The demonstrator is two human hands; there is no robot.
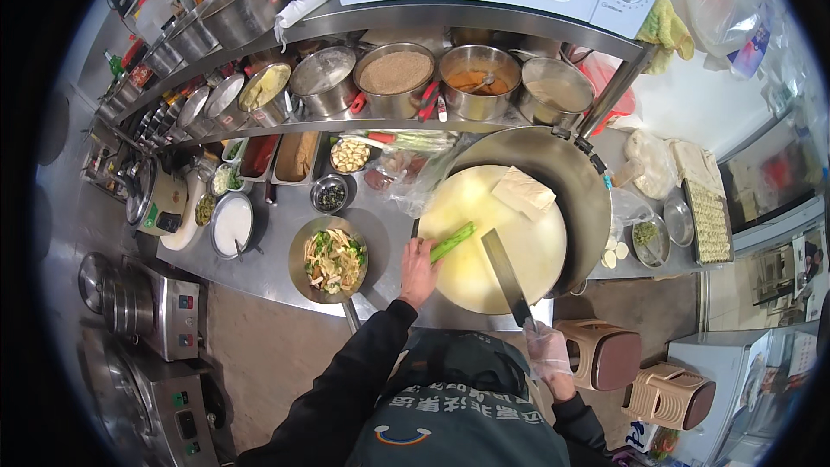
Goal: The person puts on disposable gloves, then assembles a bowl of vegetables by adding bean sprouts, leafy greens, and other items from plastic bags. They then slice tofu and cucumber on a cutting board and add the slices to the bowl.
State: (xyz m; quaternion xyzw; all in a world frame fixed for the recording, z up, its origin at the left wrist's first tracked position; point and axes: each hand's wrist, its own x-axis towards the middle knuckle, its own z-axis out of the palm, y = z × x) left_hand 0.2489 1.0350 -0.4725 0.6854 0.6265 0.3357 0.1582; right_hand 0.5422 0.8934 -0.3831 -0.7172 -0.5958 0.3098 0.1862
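My bare left hand (420, 272) grips one end of a green vegetable stalk (455, 241), which lies slanted on a large round cutting board (463, 295). In a clear plastic glove, my right hand (548, 349) is closed around the handle of a cleaver (502, 272). The blade points away from me over the board, to the right of the stalk and apart from it. A pale folded, layered block (524, 192) rests at the board's far right. Left of my left hand is a pan (351, 318) of mixed chopped food (333, 261).
A deep metal pot (589, 220) stands right behind the board. Small bowls of black pieces (329, 194) and peeled garlic (351, 154), and a white-filled bowl (232, 226), sit to the left. A shelf (402, 122) of metal pots crosses the back. Stools (600, 353) stand at right.
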